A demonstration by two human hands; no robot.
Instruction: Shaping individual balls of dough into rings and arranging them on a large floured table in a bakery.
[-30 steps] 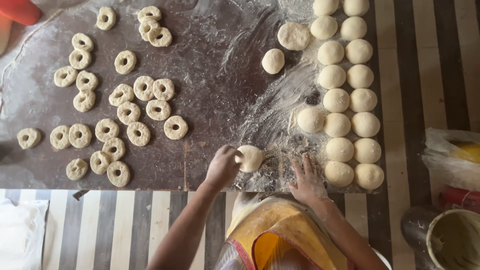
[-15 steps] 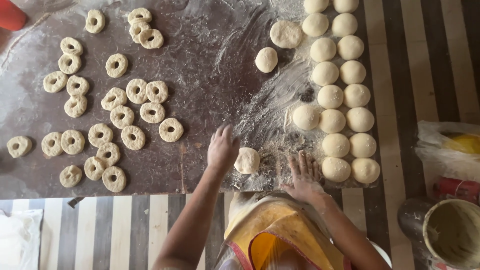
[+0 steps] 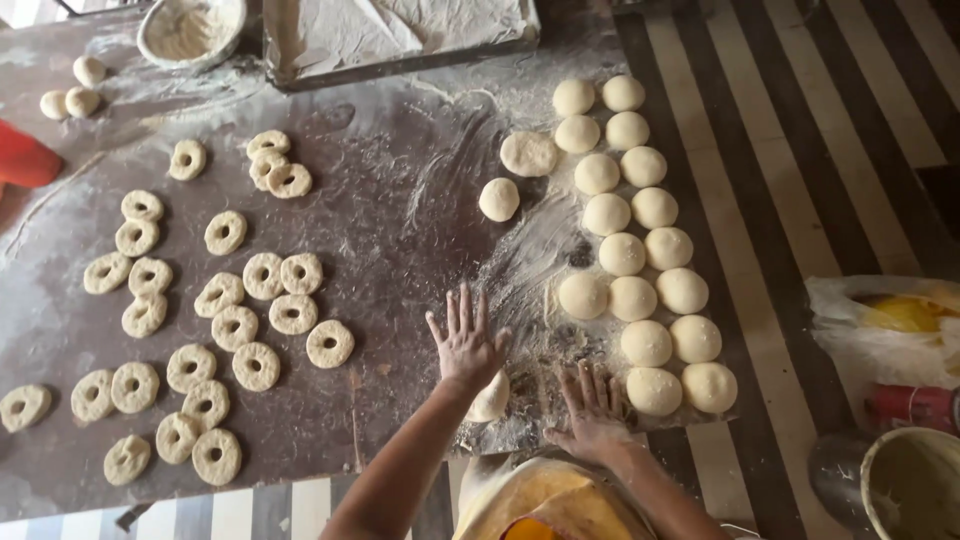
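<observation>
Head view, left hand [image 3: 466, 346] flat, fingers spread on dough piece [image 3: 491, 398], right hand [image 3: 592, 412] flat, yellow bag [image 3: 890, 322] right.

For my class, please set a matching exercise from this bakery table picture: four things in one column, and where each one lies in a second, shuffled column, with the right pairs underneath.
Things:
1. ring-shaped dough pieces
2. round dough balls
3. bowl
4. left hand

Places:
A. far edge of the table, upper left of the view
B. flat, fingers spread, over a dough piece near the table's near edge
C. in two rows along the table's right side
D. scattered over the table's left half

Pairs: 1-D, 2-C, 3-A, 4-B
</observation>
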